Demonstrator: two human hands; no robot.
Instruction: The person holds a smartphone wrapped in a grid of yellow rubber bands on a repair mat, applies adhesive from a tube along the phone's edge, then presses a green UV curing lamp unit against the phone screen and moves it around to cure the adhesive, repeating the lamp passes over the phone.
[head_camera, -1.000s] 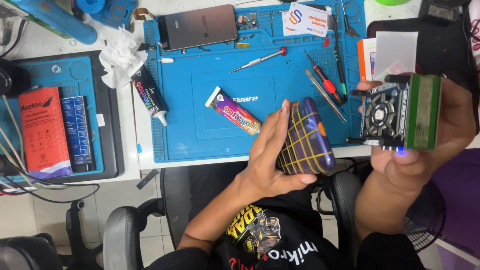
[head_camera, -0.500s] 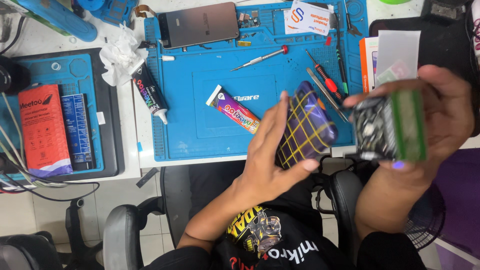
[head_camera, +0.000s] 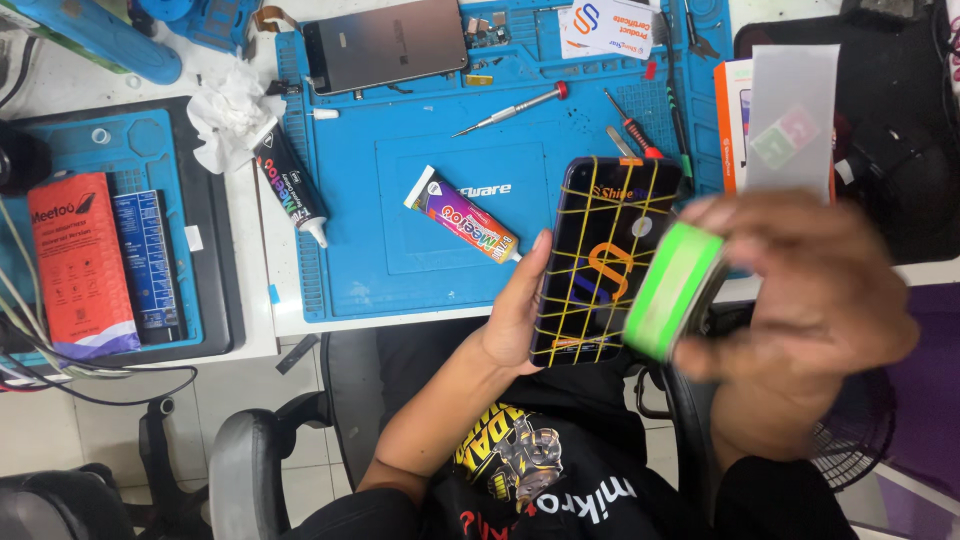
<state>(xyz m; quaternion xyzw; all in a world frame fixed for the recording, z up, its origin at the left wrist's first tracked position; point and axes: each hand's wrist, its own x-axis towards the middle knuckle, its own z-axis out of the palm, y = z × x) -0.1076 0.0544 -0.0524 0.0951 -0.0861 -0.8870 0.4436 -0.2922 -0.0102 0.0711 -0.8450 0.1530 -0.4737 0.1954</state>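
Observation:
My left hand (head_camera: 515, 320) holds a dark phone (head_camera: 600, 260) by its left edge. Yellow rubber bands cross the phone in a grid, and it is tilted with the screen facing up. My right hand (head_camera: 810, 290), blurred by motion, grips a small box-like device with a green side (head_camera: 675, 290). The device sits against the phone's lower right edge. Both hands hover over the front edge of the blue work mat (head_camera: 400, 270), above my lap.
The mat carries a colourful glue tube (head_camera: 465, 217), a black glue tube (head_camera: 290, 185), a second phone (head_camera: 385, 45), screwdrivers (head_camera: 510, 110) and a card (head_camera: 605, 25). An orange box (head_camera: 75, 260) lies on a tray at left, a protector film (head_camera: 790, 120) at right. Chair below.
My left hand has turned the phone from edge-on to screen up. My right hand has swung the green device down and left, from apart to against the phone's right edge.

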